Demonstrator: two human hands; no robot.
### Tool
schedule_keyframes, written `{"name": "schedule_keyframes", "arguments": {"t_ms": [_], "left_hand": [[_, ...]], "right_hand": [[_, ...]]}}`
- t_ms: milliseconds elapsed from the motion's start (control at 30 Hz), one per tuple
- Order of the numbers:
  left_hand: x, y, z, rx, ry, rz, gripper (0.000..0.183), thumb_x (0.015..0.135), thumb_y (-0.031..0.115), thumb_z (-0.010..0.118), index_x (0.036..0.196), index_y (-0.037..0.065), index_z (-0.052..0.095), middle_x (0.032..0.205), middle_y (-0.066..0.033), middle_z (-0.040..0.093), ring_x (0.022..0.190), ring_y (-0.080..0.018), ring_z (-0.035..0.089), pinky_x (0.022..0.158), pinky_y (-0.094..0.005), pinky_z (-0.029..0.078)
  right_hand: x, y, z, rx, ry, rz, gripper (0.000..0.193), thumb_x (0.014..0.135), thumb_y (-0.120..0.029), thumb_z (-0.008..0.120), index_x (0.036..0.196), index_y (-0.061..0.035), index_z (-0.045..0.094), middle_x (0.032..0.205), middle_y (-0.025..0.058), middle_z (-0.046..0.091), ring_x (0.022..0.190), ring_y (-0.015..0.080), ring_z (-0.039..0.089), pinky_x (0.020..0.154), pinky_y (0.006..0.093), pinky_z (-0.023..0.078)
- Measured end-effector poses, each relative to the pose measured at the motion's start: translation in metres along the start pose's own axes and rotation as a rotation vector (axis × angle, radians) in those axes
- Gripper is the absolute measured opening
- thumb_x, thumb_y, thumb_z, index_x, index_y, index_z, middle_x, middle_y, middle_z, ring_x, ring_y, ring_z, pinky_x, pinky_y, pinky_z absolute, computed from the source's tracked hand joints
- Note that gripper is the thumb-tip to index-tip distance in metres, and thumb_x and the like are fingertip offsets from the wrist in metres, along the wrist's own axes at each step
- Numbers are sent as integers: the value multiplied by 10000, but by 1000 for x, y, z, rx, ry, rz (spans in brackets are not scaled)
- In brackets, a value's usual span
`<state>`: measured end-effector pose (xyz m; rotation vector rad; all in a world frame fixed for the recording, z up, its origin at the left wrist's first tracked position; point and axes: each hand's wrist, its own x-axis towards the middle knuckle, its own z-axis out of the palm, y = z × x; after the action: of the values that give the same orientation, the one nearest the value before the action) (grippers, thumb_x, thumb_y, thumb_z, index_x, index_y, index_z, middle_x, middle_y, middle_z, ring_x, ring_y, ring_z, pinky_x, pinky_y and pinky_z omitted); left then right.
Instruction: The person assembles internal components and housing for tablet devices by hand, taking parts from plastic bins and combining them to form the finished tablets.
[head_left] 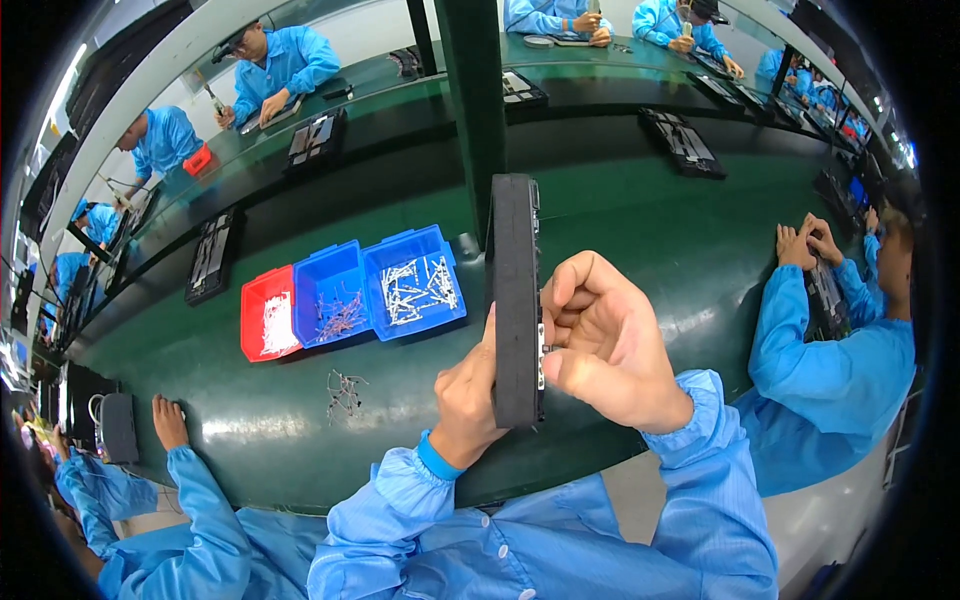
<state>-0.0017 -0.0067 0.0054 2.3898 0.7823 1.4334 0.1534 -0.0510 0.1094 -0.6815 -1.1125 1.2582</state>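
My left hand is closed around a black box-shaped device casing, held up on edge above the green table. The casing is seen nearly edge-on, its right face carrying pale and metallic parts that barely show. Against that face is my right hand, fingers curled and thumb bent toward the parts. Whatever lies between its fingertips, if anything, is too small or hidden to name. Left of the casing lies a small tangle of thin dark and reddish wires.
A red bin holds small white pieces. Two blue bins hold reddish wires and white strips. A green post rises behind the casing. More black casings lie on the far belt. Co-workers in blue sit on both sides and opposite.
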Motion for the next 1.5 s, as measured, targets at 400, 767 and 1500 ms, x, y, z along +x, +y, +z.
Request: {"name": "schedule_keyframes", "arguments": {"t_ms": [400,767,1500], "left_hand": [[-10,-7,14,-233,54,-110,498,738,55,750,1199,-60,603,905,-127,710,764,-267,719,612,-332,570],[13,19,-14,-1241,-215,-923,284,886,138,704,1103,-28,628,899,-47,670,745,-94,607,639,-270,504],[-18,-17,4,-930,-518,-1117,600,937,162,669,1410,-66,379,629,26,483,473,-61,489,439,-218,401]], "right_hand": [[-10,10,0,-2,-35,-123,487,726,18,736,1113,-37,446,1009,46,505,913,105,505,830,264,431],[-149,45,-87,-125,431,295,660,928,-427,626,1376,20,436,878,133,651,498,112,536,426,236,402],[99,126,-209,-177,860,-132,509,935,-116,603,1325,145,406,1177,204,590,1013,252,650,883,321,547]]}}
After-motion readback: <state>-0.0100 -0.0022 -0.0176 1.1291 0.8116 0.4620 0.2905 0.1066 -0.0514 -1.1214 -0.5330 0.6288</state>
